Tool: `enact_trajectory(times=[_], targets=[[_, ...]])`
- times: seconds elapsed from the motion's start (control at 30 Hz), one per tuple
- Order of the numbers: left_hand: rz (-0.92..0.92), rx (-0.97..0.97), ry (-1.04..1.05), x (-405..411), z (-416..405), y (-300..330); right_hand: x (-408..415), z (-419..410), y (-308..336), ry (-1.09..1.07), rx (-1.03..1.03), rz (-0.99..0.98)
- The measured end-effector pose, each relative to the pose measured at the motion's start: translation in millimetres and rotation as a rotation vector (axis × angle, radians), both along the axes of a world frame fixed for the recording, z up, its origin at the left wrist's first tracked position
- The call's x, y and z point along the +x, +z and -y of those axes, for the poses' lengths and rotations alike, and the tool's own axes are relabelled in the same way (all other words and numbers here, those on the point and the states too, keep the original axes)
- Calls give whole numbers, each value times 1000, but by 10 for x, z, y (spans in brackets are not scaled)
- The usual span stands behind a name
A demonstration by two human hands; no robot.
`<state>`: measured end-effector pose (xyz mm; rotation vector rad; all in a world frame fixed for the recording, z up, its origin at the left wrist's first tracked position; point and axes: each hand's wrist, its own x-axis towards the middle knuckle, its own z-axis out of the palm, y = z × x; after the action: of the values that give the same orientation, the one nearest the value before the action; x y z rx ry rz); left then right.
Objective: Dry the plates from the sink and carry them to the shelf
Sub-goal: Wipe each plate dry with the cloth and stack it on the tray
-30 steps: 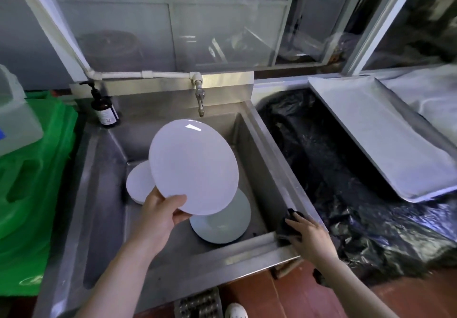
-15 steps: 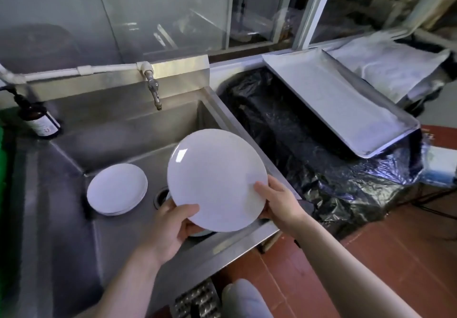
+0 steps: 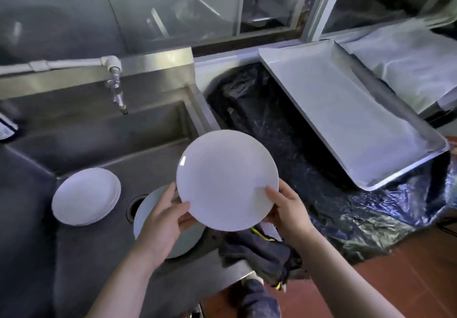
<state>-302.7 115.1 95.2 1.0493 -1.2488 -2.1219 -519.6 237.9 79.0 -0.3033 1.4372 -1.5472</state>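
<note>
Your left hand [image 3: 164, 221] and right hand [image 3: 288, 209] each grip opposite rims of a white plate [image 3: 226, 179], thumbs on top, held tilted above the sink [image 3: 138, 142]; a plate stack [image 3: 85, 196] lies inside.

- Glossy white plate [image 3: 226, 179], smooth like glazed ceramic, small glint at its left rim, centre of frame.
- Brushed stainless steel sink [image 3: 148, 129], dull grey, faintly streaked, at left.
- Stack of smooth white plates [image 3: 85, 196] in sink, lower left.
- Crinkled, shiny black plastic sheeting [image 3: 284, 142], right of centre.
- Matt metal tray [image 3: 346, 124], upper right.
- Dark, soft cloth [image 3: 262, 251], bottom centre.
- Matt reddish floor tiles [image 3: 371, 283], lower right.
</note>
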Motion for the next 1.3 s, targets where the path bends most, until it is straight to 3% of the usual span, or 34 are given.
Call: enact_trajectory(times=[0.2,0.37,0.53,0.77,1.07,1.2,1.3], targets=[[63,-69,-27,-1308,1,77,-1281,-172,31,-72,44,-53],[240,-246,-108,-2076,54,82,-2158,-138,-3,-195,71,-31],[408,-384,-156,-2438,195,-55,-2787,197,-22,-339,-8,72],[754,-559,-181,-2596,515,-333,-3444,930,-87,-460,44,191],[819,-632,-220,-2869,668,-385,-4107,1746,-135,-544,60,231],[782,-733,-266,-3106,698,-223,-4343,1944,-153,-541,121,182],[726,-830,-339,-3346,729,-138,-4482,2033,-179,-540,138,255]])
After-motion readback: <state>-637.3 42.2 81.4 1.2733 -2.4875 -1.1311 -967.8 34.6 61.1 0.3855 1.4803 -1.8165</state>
